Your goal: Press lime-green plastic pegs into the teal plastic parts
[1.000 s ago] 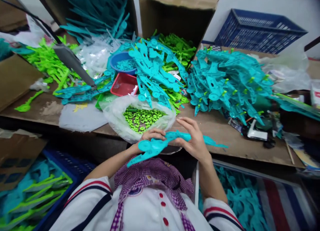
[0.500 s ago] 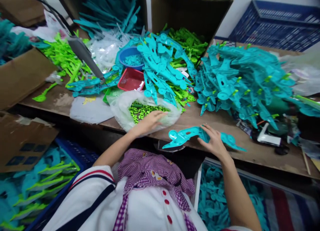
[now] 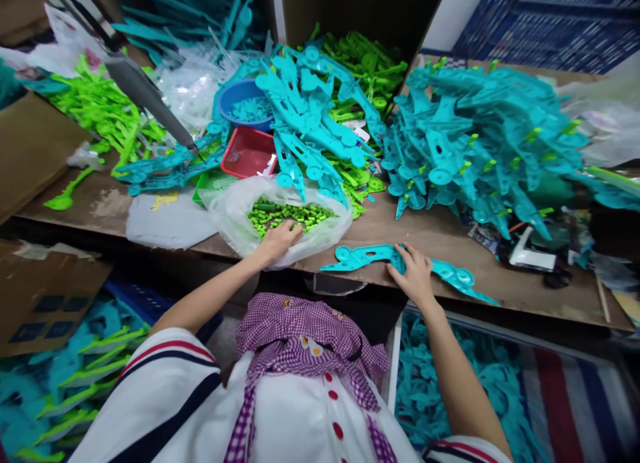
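Note:
My left hand [image 3: 283, 240] reaches over the near rim of a clear plastic bag [image 3: 327, 233] holding many small green plastic pieces [image 3: 305, 213]. Its fingers are curled and drawn together at the pieces; what lies between the fingertips is hidden. A long, curved turquoise plastic part [image 3: 370, 252] lies along the front edge of the workbench. Across its middle, my right hand [image 3: 414, 273] grips it, thumb on the near side and fingers over the top, covering part of it.
Heaped turquoise parts [image 3: 480, 129] with green pegs stand at the right of the workbench [image 3: 555, 303]. Behind the bag are a red tray [image 3: 249, 152], a blue bowl [image 3: 245, 103] and more turquoise parts. A grey power screwdriver [image 3: 150, 96] hangs at the left. Full crates stand below.
My left hand has shifted left and lower in the bag, its fingers now more curled. The turquoise part has settled flatter along the bench under my right hand. The view has shifted slightly.

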A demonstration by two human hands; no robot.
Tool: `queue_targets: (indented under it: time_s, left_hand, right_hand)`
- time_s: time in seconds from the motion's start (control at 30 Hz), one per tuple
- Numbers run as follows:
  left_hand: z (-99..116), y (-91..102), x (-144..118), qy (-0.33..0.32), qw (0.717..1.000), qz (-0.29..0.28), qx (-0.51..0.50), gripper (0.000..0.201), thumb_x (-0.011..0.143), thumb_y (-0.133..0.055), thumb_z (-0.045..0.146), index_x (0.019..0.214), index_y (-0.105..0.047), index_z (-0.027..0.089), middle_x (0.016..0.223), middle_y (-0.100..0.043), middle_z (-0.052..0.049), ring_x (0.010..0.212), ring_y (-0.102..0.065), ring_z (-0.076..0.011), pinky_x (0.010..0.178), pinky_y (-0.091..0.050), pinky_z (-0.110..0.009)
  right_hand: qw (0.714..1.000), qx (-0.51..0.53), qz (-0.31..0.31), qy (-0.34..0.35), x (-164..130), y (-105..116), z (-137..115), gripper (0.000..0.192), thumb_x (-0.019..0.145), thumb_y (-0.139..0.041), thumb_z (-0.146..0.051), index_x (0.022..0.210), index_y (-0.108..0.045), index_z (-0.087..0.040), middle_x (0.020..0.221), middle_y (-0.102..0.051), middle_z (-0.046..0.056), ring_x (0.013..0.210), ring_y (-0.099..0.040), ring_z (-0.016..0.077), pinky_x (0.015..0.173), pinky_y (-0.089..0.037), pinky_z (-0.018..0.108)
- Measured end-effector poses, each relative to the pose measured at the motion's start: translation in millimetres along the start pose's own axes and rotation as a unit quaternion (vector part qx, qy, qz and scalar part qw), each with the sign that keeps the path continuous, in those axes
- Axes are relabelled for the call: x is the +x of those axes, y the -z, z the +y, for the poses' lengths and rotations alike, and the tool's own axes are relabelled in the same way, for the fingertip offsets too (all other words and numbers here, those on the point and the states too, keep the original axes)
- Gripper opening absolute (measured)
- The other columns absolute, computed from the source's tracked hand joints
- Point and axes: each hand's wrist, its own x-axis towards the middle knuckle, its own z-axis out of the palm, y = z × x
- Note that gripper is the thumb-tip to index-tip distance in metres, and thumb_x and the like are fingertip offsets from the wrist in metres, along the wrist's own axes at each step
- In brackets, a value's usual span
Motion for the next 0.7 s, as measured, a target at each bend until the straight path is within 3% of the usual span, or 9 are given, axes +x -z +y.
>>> queue_targets:
  time_s: [0.1, 0.27, 0.37, 0.43, 0.47, 0.53, 0.63, 0.7]
  left_hand:
    - [-10.3, -0.5, 8.3, 0.035, 0.997, 0.051, -0.041, 0.036, 0.102, -0.036, 0.038, 0.112, -0.067, 0.022, 0.108, -0.065, -0.012, 0.09, -0.065, -0.0232, 0.069, -0.045, -0.03]
    - [-29.1, 15.8, 25.8, 0.052, 0.97, 0.167, -0.168, 0.027, 0.098, -0.051, 0.033, 0.113, -0.069, 0.019, 0.108, -0.072, -0.011, 0.097, -0.068, -0.0231, 0.083, -0.046, -0.029]
    - [-35.8, 29.9, 28.4, 0.064, 0.942, 0.197, -0.262, 0.022, 0.093, -0.058, 0.033, 0.105, -0.072, 0.019, 0.102, -0.075, -0.008, 0.091, -0.069, -0.0214, 0.084, -0.046, -0.029]
    - [-34.1, 36.3, 22.9, 0.096, 0.904, 0.227, -0.35, 0.021, 0.091, -0.061, 0.036, 0.093, -0.073, 0.019, 0.09, -0.075, -0.005, 0.082, -0.067, -0.0188, 0.079, -0.047, -0.027]
    - [-30.6, 38.9, 18.8, 0.121, 0.871, 0.249, -0.407, 0.023, 0.091, -0.061, 0.039, 0.087, -0.071, 0.019, 0.082, -0.073, -0.003, 0.076, -0.065, -0.017, 0.074, -0.047, -0.026]
    - [-17.9, 44.9, 10.7, 0.186, 0.769, 0.289, -0.539, 0.032, 0.091, -0.059, 0.048, 0.08, -0.066, 0.018, 0.066, -0.065, 0.0, 0.059, -0.057, -0.0126, 0.06, -0.044, -0.024]
    - [12.8, 61.0, 10.6, 0.26, 0.564, 0.3, -0.724, 0.038, 0.093, -0.053, 0.054, 0.079, -0.057, 0.019, 0.055, -0.05, 0.005, 0.042, -0.04, -0.0075, 0.042, -0.032, -0.021]
    - [35.8, 76.2, 22.8, 0.265, 0.443, 0.256, -0.818, 0.035, 0.097, -0.05, 0.049, 0.079, -0.053, 0.019, 0.055, -0.045, 0.006, 0.04, -0.035, -0.0055, 0.038, -0.027, -0.018]
  right_hand:
    - [1.0, -0.012, 0.004, -0.003, 0.3, 0.8, -2.4, 0.054, 0.091, -0.046, -0.048, 0.14, -0.051, -0.024, 0.143, -0.051, 0.015, 0.125, -0.051, 0.0305, 0.105, -0.031, 0.049]
    - [0.999, -0.035, 0.013, -0.01, 2.5, -1.3, -5.5, 0.054, 0.092, -0.045, -0.049, 0.138, -0.052, -0.022, 0.142, -0.051, 0.015, 0.124, -0.051, 0.03, 0.104, -0.031, 0.047]
    - [0.998, -0.051, 0.019, -0.012, 3.1, -3.5, -5.1, 0.053, 0.093, -0.044, -0.048, 0.138, -0.052, -0.021, 0.142, -0.051, 0.016, 0.123, -0.051, 0.0299, 0.104, -0.031, 0.048]
    - [0.998, -0.057, 0.023, -0.006, 2.7, -4.8, -4.5, 0.053, 0.094, -0.044, -0.048, 0.139, -0.051, -0.021, 0.142, -0.051, 0.016, 0.123, -0.052, 0.0297, 0.103, -0.031, 0.047]
    - [0.998, -0.059, 0.026, -0.002, 2.4, -5.4, -4.5, 0.053, 0.094, -0.043, -0.048, 0.139, -0.051, -0.021, 0.142, -0.051, 0.016, 0.123, -0.052, 0.0296, 0.103, -0.031, 0.047]
    - [0.998, -0.06, 0.031, 0.002, 2.1, -6.5, -4.7, 0.054, 0.094, -0.044, -0.049, 0.139, -0.051, -0.021, 0.143, -0.051, 0.016, 0.123, -0.052, 0.0299, 0.103, -0.031, 0.047]
    - [0.998, -0.054, 0.033, -0.003, 2.5, -8.5, -4.2, 0.054, 0.093, -0.044, -0.05, 0.139, -0.051, -0.021, 0.143, -0.051, 0.017, 0.123, -0.051, 0.031, 0.104, -0.03, 0.048]
    - [0.999, -0.045, 0.027, -0.009, 3.1, -9.4, -2.5, 0.055, 0.093, -0.044, -0.049, 0.139, -0.051, -0.021, 0.143, -0.05, 0.017, 0.124, -0.051, 0.0314, 0.104, -0.029, 0.049]
